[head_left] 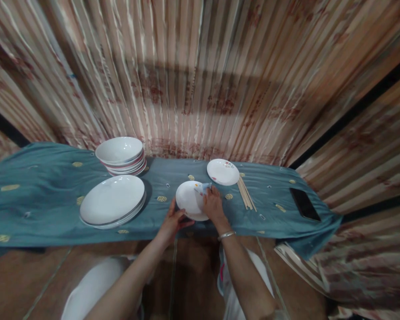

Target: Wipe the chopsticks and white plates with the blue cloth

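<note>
The fingers of our left hand (174, 220) hold a round white plate (189, 198) near the front of the table (170, 171), its face tipped up toward us; those of our right hand (214, 205) pinch a bluish cloth (206, 187) against it

A round white plate (188, 198) faces upward, just below frame centre; a crumpled pale-blue cloth (206, 187) overlaps its upper-right edge.

one held plate (189, 200), one bowl stack (122, 158), one large-plate stack (113, 202), one phone (304, 204)
</note>
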`<state>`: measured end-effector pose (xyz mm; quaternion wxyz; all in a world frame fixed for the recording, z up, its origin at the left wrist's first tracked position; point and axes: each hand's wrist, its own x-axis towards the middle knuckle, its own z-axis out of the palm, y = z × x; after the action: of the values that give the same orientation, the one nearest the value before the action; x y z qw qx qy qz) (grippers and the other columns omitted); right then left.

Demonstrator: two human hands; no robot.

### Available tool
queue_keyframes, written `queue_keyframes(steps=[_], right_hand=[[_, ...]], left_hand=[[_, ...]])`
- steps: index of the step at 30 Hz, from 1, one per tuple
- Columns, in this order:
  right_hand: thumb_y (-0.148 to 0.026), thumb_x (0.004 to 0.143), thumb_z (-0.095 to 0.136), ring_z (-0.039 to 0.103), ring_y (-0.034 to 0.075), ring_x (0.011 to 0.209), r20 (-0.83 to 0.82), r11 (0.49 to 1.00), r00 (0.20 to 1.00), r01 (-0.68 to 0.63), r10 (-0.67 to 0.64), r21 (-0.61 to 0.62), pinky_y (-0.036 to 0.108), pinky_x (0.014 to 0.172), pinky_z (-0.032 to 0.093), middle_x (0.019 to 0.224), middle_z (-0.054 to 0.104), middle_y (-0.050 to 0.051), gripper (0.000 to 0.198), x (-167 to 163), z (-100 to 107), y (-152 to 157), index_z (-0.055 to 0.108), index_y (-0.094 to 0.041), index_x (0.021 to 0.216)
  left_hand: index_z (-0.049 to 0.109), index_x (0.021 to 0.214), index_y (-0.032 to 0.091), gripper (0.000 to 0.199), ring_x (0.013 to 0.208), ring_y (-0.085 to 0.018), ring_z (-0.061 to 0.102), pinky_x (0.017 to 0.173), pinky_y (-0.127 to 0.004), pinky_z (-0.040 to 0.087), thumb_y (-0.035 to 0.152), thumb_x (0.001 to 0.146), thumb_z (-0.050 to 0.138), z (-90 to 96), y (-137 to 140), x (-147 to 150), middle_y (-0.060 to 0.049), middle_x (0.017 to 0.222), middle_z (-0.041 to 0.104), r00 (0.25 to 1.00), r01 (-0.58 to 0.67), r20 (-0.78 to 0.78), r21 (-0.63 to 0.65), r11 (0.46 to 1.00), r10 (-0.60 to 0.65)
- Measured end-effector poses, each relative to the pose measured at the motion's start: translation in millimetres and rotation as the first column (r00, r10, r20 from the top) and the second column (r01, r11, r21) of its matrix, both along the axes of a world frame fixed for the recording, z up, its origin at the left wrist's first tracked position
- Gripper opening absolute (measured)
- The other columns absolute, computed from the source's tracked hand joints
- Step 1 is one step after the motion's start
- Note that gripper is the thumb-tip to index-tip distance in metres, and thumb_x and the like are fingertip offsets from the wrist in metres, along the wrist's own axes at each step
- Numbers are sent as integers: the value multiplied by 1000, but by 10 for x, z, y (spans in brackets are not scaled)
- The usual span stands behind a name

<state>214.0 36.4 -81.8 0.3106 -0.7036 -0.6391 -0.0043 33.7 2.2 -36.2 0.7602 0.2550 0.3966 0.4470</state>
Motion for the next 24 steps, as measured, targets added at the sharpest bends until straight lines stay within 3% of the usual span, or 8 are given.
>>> queue_keyframes(steps=[6,12,19,24], right_hand=[[-25,89,40,40,26,132,-173,988,977,-139,127,-64,43,109,32,141,45,21,44,-287,14,199,52,-4,127],[-34,92,39,40,22,135,-341,948,892,-317,297,-5,41,112,31,143,46,12,44,-431,47,241,55,-16,129],[-37,90,48,47,20,129,-592,846,688,-533,420,-19,39,110,34,138,52,9,36,-410,191,93,66,-20,117],[-35,84,55,57,21,118,-733,748,511,-663,449,-4,39,104,40,127,62,8,31,-369,310,-63,71,-19,105]], left_hand=[[25,147,31,86,79,-20,68,71,-43,60,8,74,63,24,-35,-13,-4,97,68,999,28,22,-10,1000,-28],[26,147,30,84,76,-18,67,75,-41,59,7,74,62,-10,-57,-23,0,82,67,1000,20,24,-11,1000,-20],[26,146,30,80,77,-17,67,76,-41,58,4,77,59,16,-70,-12,-2,91,68,999,0,37,-43,999,1],[33,141,31,63,82,-19,68,75,-40,58,22,84,60,43,-73,-19,-7,106,67,999,29,45,-47,998,-27]])
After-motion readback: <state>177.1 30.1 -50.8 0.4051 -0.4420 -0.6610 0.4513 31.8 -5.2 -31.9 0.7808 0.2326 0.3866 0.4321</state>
